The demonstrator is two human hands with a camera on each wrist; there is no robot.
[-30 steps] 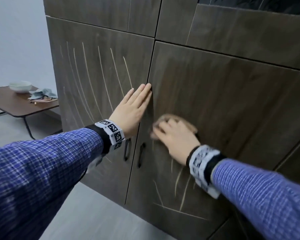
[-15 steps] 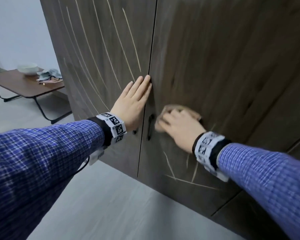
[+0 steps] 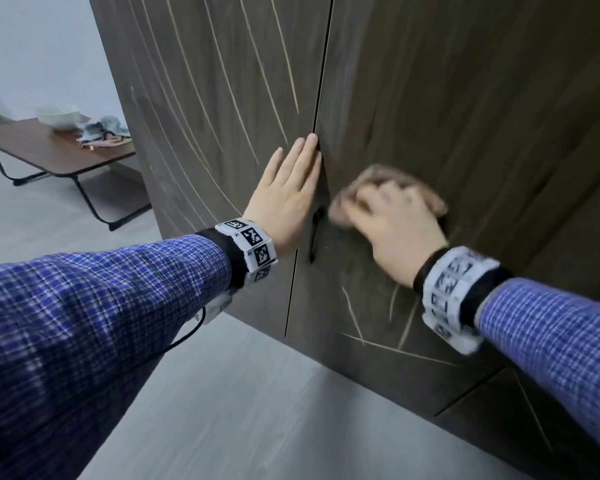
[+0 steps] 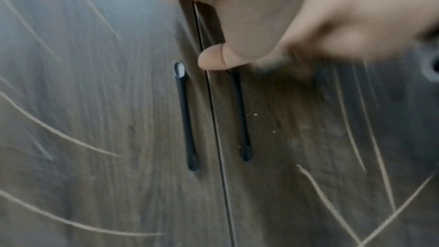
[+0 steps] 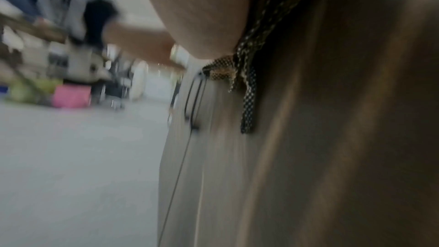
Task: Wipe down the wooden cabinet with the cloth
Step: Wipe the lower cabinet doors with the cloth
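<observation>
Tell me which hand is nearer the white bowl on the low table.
Left. The left hand lies flat on the left cabinet door, on the side toward the white bowl. The right hand presses the cloth against the right door, farther from it.

Both arms wear long sleeves of blue-and-white checked cloth, the left sleeve (image 3: 94, 306) and the right sleeve (image 3: 551, 327). At each cuff sits a black band, then a white wristband printed with square black-and-white markers: the left wristband (image 3: 248, 245), the right wristband (image 3: 452, 296). A thin black cable (image 3: 184, 336) loops below the left wrist. Both hands are bare.
</observation>
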